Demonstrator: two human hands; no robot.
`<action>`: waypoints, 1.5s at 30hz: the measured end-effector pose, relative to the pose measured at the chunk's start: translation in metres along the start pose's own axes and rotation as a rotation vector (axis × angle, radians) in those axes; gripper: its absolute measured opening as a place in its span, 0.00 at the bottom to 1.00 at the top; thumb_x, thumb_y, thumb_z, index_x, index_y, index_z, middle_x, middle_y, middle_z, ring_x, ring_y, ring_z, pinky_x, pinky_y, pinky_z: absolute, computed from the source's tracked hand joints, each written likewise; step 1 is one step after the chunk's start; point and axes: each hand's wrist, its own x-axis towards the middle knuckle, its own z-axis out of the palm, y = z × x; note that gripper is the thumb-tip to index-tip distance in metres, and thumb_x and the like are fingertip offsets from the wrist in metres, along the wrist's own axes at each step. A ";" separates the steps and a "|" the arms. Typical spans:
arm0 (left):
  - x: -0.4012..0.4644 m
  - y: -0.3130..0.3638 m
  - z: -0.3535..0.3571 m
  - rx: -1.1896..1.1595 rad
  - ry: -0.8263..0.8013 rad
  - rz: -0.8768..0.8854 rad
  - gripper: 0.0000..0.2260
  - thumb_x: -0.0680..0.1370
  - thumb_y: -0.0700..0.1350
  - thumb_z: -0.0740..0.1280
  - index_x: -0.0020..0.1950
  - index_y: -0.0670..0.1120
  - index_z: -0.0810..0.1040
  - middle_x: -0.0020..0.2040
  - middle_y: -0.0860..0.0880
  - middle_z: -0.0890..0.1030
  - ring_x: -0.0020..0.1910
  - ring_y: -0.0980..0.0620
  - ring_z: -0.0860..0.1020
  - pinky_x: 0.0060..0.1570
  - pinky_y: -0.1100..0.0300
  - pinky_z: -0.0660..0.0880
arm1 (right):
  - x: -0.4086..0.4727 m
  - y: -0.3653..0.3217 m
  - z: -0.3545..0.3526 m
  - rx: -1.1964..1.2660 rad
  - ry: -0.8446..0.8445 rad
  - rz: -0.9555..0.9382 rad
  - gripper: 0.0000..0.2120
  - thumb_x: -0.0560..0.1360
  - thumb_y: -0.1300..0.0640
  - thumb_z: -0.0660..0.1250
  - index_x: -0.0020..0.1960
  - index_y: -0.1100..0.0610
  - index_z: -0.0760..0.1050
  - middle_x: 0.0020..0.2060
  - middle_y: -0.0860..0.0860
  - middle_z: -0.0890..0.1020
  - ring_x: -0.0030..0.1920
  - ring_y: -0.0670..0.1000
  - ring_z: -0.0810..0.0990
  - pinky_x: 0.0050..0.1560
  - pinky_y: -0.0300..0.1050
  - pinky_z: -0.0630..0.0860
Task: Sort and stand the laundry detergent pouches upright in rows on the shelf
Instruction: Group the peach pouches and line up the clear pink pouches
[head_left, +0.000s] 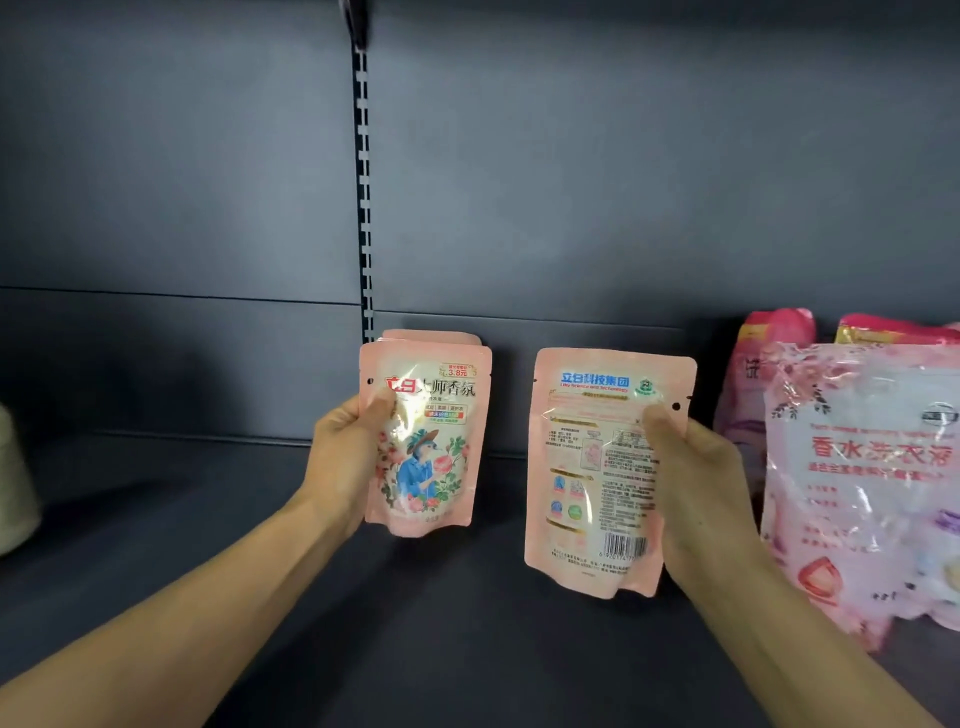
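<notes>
My left hand (345, 457) grips a small pink detergent pouch (434, 447) by its left edge, printed front facing me, upright over the dark shelf (208, 519). Behind it the top of at least one more pink pouch (431, 336) shows. My right hand (696, 483) holds a second pink pouch (592, 467) by its right edge, with its back label and barcode toward me. The two held pouches are apart, side by side.
A large pink-and-white detergent bag (862, 493) leans at the right, with red and pink bags (774, 332) behind it. A slotted upright (363, 208) divides the dark back panel. A pale object (15, 478) sits at the far left edge.
</notes>
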 end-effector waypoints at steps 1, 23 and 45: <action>0.003 -0.001 -0.002 -0.011 -0.011 -0.008 0.12 0.81 0.47 0.60 0.51 0.41 0.79 0.45 0.43 0.85 0.42 0.44 0.84 0.41 0.49 0.82 | -0.001 0.000 0.002 -0.002 0.009 -0.001 0.12 0.80 0.57 0.58 0.47 0.54 0.80 0.36 0.45 0.86 0.35 0.44 0.84 0.28 0.35 0.77; 0.009 -0.041 -0.023 0.725 -0.101 0.018 0.30 0.67 0.38 0.77 0.57 0.48 0.60 0.54 0.51 0.78 0.51 0.52 0.80 0.48 0.57 0.80 | -0.003 0.013 0.023 -0.010 0.015 -0.015 0.12 0.81 0.57 0.58 0.46 0.54 0.80 0.38 0.46 0.86 0.38 0.46 0.85 0.30 0.35 0.78; -0.066 0.047 0.011 0.551 -0.202 0.431 0.04 0.76 0.46 0.68 0.46 0.47 0.81 0.43 0.51 0.82 0.45 0.50 0.80 0.47 0.53 0.79 | -0.020 0.013 0.039 0.019 -0.227 0.008 0.12 0.80 0.58 0.58 0.49 0.56 0.80 0.42 0.53 0.86 0.44 0.52 0.85 0.43 0.48 0.80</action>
